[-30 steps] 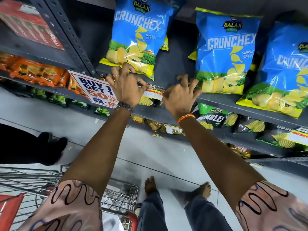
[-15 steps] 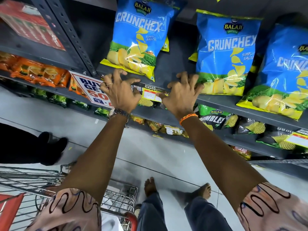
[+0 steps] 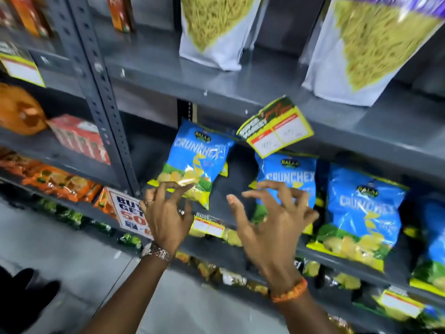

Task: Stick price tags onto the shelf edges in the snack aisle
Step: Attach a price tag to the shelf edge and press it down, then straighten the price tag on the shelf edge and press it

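Both hands lifted off price tag [image 3: 208, 227]; fingers spread.

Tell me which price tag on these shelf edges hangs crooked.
The large price tag on the shelf edge above the Crunchex bags: it tilts, while the small tag between the hands sits level.

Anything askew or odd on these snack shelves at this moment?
Yes. The green-and-yellow price tag on the shelf edge above the Crunchex bags hangs tilted, corners sticking past the edge, unlike the straight tag on the lower edge. Both the left hand and right hand are open and touch neither.
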A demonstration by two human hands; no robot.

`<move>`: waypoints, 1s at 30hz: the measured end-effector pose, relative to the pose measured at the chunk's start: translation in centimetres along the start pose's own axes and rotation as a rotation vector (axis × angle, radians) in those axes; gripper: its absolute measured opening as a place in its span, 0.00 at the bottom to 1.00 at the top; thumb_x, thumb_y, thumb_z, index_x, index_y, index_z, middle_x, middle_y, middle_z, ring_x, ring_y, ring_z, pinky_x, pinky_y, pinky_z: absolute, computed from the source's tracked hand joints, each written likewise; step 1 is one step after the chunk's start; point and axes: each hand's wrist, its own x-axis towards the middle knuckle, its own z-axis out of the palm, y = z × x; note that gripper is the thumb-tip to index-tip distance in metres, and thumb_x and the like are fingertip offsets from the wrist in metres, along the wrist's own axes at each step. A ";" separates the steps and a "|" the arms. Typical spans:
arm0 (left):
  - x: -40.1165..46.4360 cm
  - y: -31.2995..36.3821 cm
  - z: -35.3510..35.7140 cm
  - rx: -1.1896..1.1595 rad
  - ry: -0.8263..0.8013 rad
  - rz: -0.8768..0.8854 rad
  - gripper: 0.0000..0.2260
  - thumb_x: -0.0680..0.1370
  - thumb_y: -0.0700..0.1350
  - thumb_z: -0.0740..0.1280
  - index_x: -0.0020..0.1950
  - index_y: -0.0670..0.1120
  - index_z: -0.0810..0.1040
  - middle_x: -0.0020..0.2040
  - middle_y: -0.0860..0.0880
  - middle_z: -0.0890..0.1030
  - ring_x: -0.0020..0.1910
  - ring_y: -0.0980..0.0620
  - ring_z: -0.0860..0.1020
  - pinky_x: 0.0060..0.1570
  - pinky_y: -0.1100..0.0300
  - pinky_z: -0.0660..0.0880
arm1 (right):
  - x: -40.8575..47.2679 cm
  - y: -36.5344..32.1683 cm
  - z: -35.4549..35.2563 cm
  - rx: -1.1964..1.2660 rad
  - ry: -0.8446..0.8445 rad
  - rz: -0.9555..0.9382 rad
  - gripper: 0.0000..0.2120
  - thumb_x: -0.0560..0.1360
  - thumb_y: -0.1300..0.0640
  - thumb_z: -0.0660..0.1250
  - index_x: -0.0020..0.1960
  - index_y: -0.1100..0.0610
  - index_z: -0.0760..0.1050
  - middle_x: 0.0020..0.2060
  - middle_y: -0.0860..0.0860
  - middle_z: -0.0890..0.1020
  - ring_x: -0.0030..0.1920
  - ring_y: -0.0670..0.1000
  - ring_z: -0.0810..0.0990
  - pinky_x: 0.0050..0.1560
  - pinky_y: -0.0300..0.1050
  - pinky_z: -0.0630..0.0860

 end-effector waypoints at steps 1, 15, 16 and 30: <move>0.8 1.5 -1.0 -0.100 0.022 -0.022 0.16 0.73 0.51 0.70 0.60 0.61 0.83 0.55 0.53 0.77 0.55 0.44 0.72 0.56 0.45 0.72 | 1.8 -0.5 -2.2 0.022 0.071 -0.022 0.16 0.72 0.31 0.69 0.43 0.43 0.81 0.52 0.40 0.80 0.54 0.54 0.72 0.49 0.50 0.58; 8.0 15.8 -3.8 -1.005 -0.037 -0.339 0.04 0.73 0.51 0.77 0.44 0.61 0.85 0.50 0.49 0.84 0.54 0.51 0.81 0.54 0.54 0.74 | 19.1 -1.8 -7.8 -0.255 -0.318 -0.206 0.12 0.69 0.39 0.75 0.48 0.43 0.85 0.65 0.46 0.73 0.66 0.59 0.63 0.55 0.56 0.59; 8.1 15.8 -3.8 -0.994 -0.026 -0.344 0.06 0.74 0.50 0.77 0.43 0.62 0.84 0.51 0.49 0.84 0.54 0.51 0.80 0.54 0.51 0.75 | 19.2 -1.8 -7.5 -0.257 -0.310 -0.209 0.10 0.69 0.40 0.76 0.47 0.43 0.85 0.64 0.45 0.74 0.65 0.59 0.64 0.54 0.56 0.58; 12.2 16.5 -9.9 -0.135 0.113 -0.057 0.12 0.66 0.69 0.73 0.45 0.66 0.86 0.51 0.57 0.76 0.59 0.47 0.70 0.53 0.52 0.63 | 14.2 -0.6 -6.5 -0.218 -0.134 0.073 0.05 0.69 0.46 0.73 0.39 0.47 0.85 0.64 0.46 0.71 0.63 0.59 0.63 0.53 0.55 0.57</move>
